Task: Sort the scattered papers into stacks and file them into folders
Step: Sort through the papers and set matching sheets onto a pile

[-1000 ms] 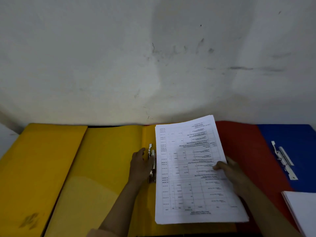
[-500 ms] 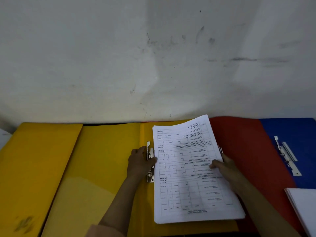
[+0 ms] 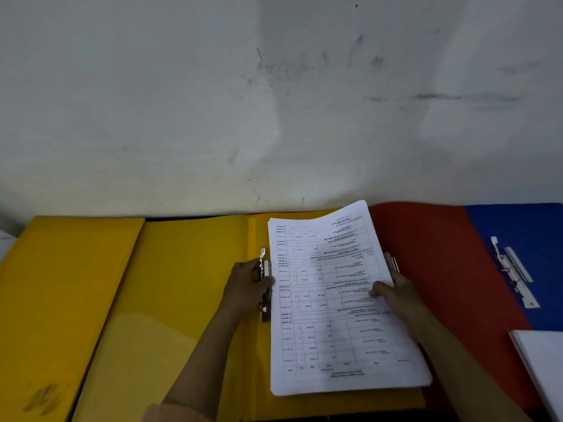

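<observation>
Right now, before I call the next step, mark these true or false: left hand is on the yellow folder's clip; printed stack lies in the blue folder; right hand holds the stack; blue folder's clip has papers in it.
1. The left hand is at the metal clip of the yellow folder. True.
2. The printed stack lies in the blue folder. False: it lies over the yellow folder.
3. The right hand holds the stack's edge. True.
4. The blue folder's clip has papers in it. False: bare.

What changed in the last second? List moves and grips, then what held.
The paper stack slid slightly left toward the metal clip. The right hand still holds the stack; the left hand stays on the clip. The folders lie unmoved.
</observation>
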